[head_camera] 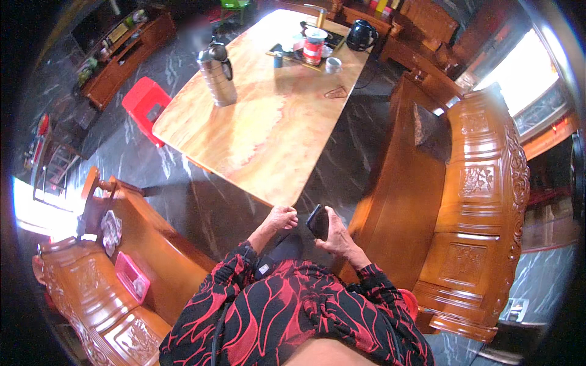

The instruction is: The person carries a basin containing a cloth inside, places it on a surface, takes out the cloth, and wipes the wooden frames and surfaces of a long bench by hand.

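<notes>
A dark smartphone (317, 223) sits in my right hand (341, 238), its thumb and fingers around the edges. My left hand (280, 218) is curled closed beside the near corner of the marble-patterned table (256, 137); nothing shows in its fingers. Whether it touches that corner I cannot tell. On the table's left side stands a steel vacuum jug (217, 80) with a dark handle. A white mug (333, 65) and a red-and-white canister (314, 48) are farther back, by a tea tray (300, 62).
A carved wooden bench (403, 196) runs along the right, with a dark cushion (430, 130). Another wooden bench (155, 247) at the left bears a pink plastic basket (132, 277). A red plastic chair (145, 103) stands at the table's left side. A black kettle (361, 35) is at the back.
</notes>
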